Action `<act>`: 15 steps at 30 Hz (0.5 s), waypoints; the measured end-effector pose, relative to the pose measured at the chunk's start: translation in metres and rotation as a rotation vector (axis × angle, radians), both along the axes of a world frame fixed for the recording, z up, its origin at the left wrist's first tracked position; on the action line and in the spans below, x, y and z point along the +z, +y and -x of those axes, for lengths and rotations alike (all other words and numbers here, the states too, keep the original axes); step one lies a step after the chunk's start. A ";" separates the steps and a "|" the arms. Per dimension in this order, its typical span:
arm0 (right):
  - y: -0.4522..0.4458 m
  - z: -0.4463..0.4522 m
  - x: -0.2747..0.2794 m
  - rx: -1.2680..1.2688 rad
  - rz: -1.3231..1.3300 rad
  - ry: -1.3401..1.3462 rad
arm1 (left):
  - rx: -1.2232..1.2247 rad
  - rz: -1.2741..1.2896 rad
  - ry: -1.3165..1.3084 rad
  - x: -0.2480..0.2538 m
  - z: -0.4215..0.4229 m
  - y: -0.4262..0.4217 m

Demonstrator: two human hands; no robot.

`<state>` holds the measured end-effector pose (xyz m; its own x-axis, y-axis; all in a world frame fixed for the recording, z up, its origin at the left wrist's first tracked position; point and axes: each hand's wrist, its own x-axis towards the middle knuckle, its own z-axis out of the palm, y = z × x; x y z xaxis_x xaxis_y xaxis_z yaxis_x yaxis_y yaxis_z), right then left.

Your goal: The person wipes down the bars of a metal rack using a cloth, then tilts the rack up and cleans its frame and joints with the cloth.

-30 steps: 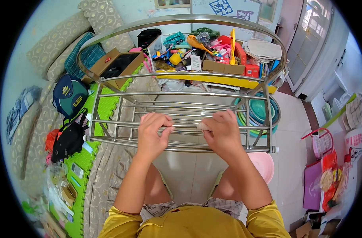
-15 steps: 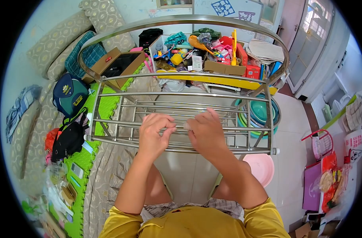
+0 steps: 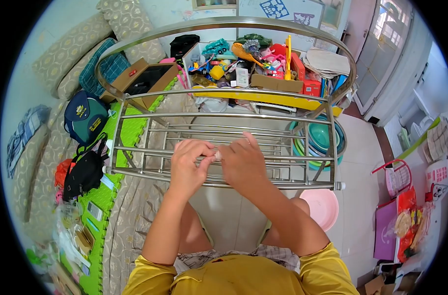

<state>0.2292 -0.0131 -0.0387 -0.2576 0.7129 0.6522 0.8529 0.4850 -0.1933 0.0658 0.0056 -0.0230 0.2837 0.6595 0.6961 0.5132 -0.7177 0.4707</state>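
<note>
A silvery metal rack (image 3: 224, 116) with several parallel bars and a large curved hoop lies in front of me, its white foot caps showing at the near corners. My left hand (image 3: 188, 160) is over its near bars, thumb and forefinger pinched together. Close against it, my right hand (image 3: 243, 162) is also closed, its fingertips meeting those of the left. A small pale bit shows between the fingertips, too small and covered to name. Whether either hand touches the bars, I cannot tell.
A pink basin (image 3: 320, 209) sits on the floor to the right, below stacked green and blue basins (image 3: 320, 137). Green foam mats (image 3: 98, 236), a black bag (image 3: 84, 172) and a dark backpack (image 3: 85, 118) are at left. Toys (image 3: 243, 61) fill boxes behind the rack.
My right hand has moved left until its fingertips meet my left hand's. The left hand has hardly moved. The rack stays in place.
</note>
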 end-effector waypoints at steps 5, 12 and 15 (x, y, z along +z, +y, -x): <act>-0.004 -0.019 -0.002 -0.054 0.051 -0.025 | 0.012 0.022 0.004 0.000 0.001 0.001; -0.017 -0.038 0.003 -0.085 0.111 0.024 | -0.005 0.001 -0.003 -0.001 0.002 0.001; -0.021 -0.047 0.002 -0.086 0.102 0.049 | -0.001 0.002 0.005 0.000 0.003 0.001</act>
